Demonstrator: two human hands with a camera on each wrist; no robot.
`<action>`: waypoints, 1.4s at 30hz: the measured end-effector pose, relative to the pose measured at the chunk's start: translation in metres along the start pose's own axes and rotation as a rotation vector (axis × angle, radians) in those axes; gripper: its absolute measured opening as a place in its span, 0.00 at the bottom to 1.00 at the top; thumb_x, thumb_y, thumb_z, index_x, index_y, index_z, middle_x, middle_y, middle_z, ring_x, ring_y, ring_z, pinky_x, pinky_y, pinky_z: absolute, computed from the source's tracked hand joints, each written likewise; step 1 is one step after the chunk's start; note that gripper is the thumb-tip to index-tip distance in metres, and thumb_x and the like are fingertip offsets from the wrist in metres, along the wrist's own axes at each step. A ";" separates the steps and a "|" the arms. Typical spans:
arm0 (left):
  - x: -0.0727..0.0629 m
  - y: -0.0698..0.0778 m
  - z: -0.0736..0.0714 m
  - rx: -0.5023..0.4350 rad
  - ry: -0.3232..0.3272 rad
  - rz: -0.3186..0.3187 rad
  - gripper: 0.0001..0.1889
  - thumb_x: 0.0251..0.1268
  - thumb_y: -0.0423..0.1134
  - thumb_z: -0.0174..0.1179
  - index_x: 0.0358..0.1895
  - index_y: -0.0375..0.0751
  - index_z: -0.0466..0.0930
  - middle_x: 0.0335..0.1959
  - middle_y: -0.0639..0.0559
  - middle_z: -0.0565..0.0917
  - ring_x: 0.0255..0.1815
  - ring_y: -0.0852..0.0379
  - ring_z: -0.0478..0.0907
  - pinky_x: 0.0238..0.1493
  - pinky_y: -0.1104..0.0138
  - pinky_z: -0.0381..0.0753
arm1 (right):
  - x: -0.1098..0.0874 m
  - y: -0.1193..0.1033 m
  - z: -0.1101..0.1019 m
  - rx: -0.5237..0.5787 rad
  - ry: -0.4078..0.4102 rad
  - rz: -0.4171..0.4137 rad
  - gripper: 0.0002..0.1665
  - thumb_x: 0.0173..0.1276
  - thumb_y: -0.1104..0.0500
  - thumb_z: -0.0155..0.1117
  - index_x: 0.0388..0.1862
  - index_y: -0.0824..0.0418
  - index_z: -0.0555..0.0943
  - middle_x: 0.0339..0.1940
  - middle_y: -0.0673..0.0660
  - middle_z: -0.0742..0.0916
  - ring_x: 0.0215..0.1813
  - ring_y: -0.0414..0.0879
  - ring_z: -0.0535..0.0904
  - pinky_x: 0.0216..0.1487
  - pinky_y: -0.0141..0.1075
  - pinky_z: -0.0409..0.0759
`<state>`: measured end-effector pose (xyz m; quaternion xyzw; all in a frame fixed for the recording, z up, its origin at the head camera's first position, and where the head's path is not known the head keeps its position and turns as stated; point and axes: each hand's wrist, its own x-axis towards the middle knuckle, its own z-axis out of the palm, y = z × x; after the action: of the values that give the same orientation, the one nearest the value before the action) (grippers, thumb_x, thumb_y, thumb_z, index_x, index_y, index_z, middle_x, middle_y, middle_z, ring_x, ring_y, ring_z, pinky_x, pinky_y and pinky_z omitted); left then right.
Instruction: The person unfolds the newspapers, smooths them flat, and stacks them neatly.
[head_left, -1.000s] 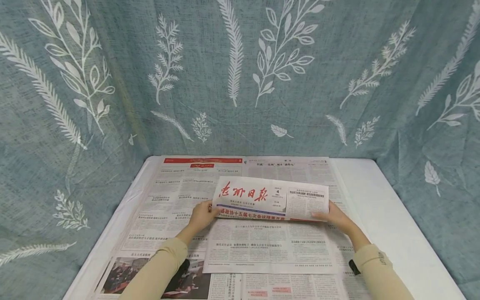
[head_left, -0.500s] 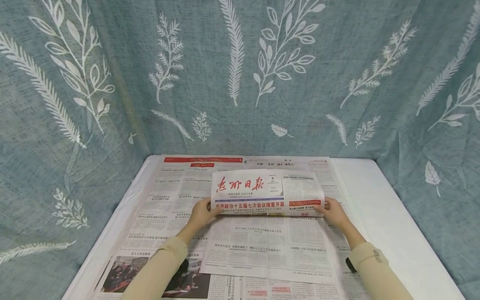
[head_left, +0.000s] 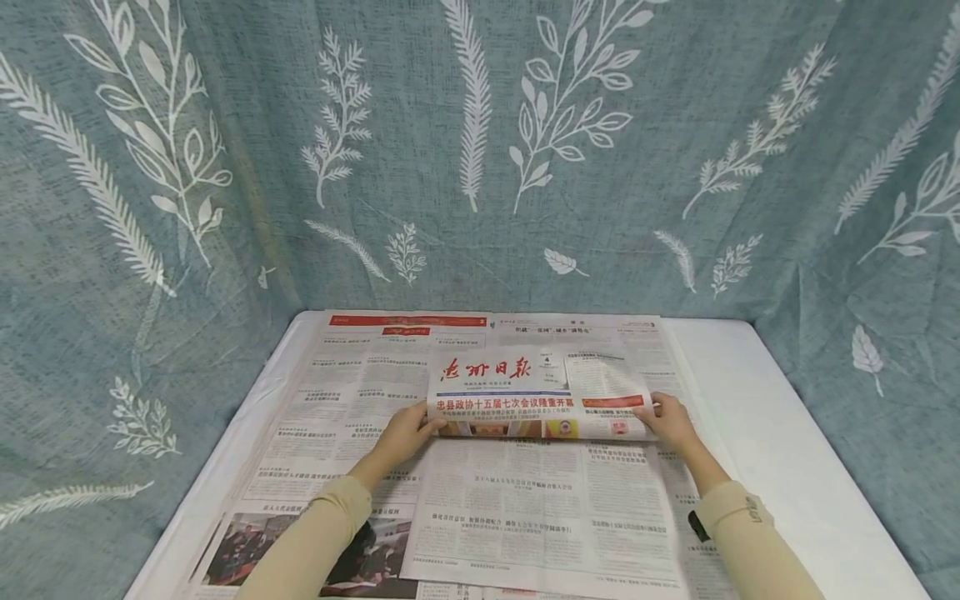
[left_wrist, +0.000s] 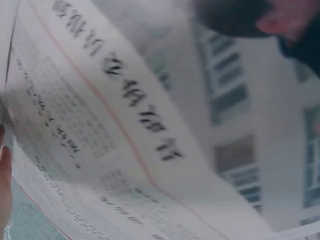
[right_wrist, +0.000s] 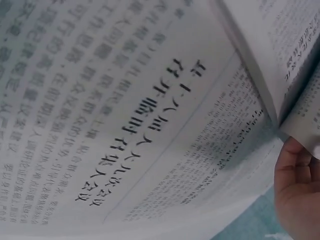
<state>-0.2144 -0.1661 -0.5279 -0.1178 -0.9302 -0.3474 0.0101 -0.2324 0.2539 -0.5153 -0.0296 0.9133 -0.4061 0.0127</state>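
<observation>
A newspaper [head_left: 506,404] with a red masthead lies across the middle of the head view. Its front page curves over in a fold, and a printed page [head_left: 540,517] spreads below it. My left hand [head_left: 406,432] grips the left end of the fold, thumb on top. At the right end my right hand [head_left: 671,425] pinches the paper between thumb and fingers. The left wrist view is mostly printed paper, with a bit of the left hand [left_wrist: 5,192] at its edge. Curled fingers of the right hand [right_wrist: 296,192] meet the layered paper edge in the right wrist view.
Other opened newspaper sheets [head_left: 337,454] lie flat underneath on a white-covered table [head_left: 772,450]. A blue-green curtain [head_left: 420,150] with white leaf patterns hangs behind the table and at both sides.
More of the front page has turned over the fold, so a strip of colour pictures now shows. The loose lower page edge has slid toward me. Both hands keep their grip.
</observation>
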 end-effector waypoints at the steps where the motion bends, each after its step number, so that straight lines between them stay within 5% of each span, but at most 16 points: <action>1: 0.001 0.001 -0.001 0.007 0.000 -0.001 0.17 0.64 0.41 0.58 0.51 0.34 0.76 0.20 0.55 0.75 0.20 0.64 0.63 0.23 0.74 0.63 | 0.000 0.000 -0.001 -0.007 0.006 0.011 0.17 0.68 0.64 0.58 0.46 0.81 0.73 0.31 0.73 0.85 0.27 0.47 0.82 0.25 0.31 0.75; 7: 0.008 0.004 -0.001 0.033 0.065 -0.005 0.17 0.66 0.42 0.57 0.50 0.32 0.76 0.13 0.56 0.65 0.15 0.63 0.57 0.17 0.73 0.57 | 0.004 -0.001 -0.004 -0.002 0.005 0.028 0.18 0.70 0.61 0.56 0.45 0.79 0.72 0.35 0.74 0.85 0.29 0.46 0.81 0.28 0.31 0.75; 15: 0.012 0.003 0.004 -0.031 0.188 -0.158 0.20 0.69 0.40 0.54 0.57 0.29 0.70 0.12 0.56 0.64 0.11 0.64 0.58 0.13 0.75 0.58 | 0.005 0.006 -0.006 0.219 -0.193 -0.043 0.28 0.73 0.57 0.53 0.62 0.74 0.60 0.54 0.76 0.79 0.49 0.50 0.80 0.52 0.40 0.76; 22: 0.021 0.012 0.003 0.004 0.304 -0.213 0.16 0.69 0.41 0.54 0.48 0.30 0.73 0.14 0.49 0.70 0.13 0.61 0.60 0.14 0.72 0.58 | 0.012 0.000 -0.001 0.201 -0.058 -0.035 0.17 0.69 0.69 0.52 0.52 0.78 0.64 0.39 0.75 0.84 0.31 0.36 0.80 0.31 0.27 0.77; 26: 0.029 0.019 0.002 -0.045 0.348 -0.204 0.21 0.72 0.43 0.50 0.55 0.26 0.71 0.20 0.40 0.78 0.13 0.57 0.66 0.16 0.69 0.65 | 0.015 -0.006 0.003 0.149 0.035 0.061 0.21 0.68 0.68 0.53 0.56 0.79 0.64 0.40 0.76 0.83 0.30 0.43 0.81 0.29 0.29 0.78; 30: 0.034 0.024 0.003 -0.106 0.303 -0.152 0.28 0.73 0.42 0.48 0.66 0.24 0.59 0.38 0.26 0.81 0.29 0.40 0.80 0.34 0.55 0.81 | 0.019 -0.012 0.007 0.089 0.109 0.141 0.24 0.68 0.67 0.52 0.60 0.79 0.63 0.47 0.79 0.80 0.40 0.61 0.83 0.36 0.37 0.82; 34: 0.035 0.028 0.006 -0.105 0.234 -0.155 0.33 0.70 0.35 0.52 0.71 0.26 0.49 0.63 0.24 0.67 0.62 0.31 0.69 0.63 0.46 0.69 | 0.022 -0.019 0.011 0.048 0.166 0.175 0.28 0.70 0.64 0.49 0.63 0.79 0.60 0.51 0.80 0.77 0.50 0.69 0.77 0.47 0.49 0.80; 39: 0.033 0.029 0.011 -0.058 0.183 -0.139 0.36 0.62 0.30 0.58 0.72 0.29 0.51 0.68 0.24 0.56 0.66 0.27 0.61 0.63 0.44 0.68 | 0.021 -0.028 0.016 -0.038 0.189 0.155 0.34 0.71 0.61 0.49 0.69 0.78 0.52 0.64 0.80 0.64 0.66 0.72 0.62 0.67 0.58 0.63; 42: 0.029 0.032 0.014 0.040 0.118 -0.111 0.39 0.58 0.33 0.64 0.72 0.34 0.54 0.72 0.25 0.48 0.69 0.23 0.50 0.62 0.36 0.63 | 0.018 -0.031 0.020 -0.190 0.142 0.026 0.35 0.70 0.60 0.52 0.69 0.76 0.54 0.69 0.79 0.59 0.71 0.73 0.53 0.70 0.62 0.55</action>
<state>-0.2342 -0.1274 -0.5154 -0.0451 -0.9398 -0.3353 0.0480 -0.2478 0.2170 -0.5060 0.0100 0.9466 -0.3185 -0.0497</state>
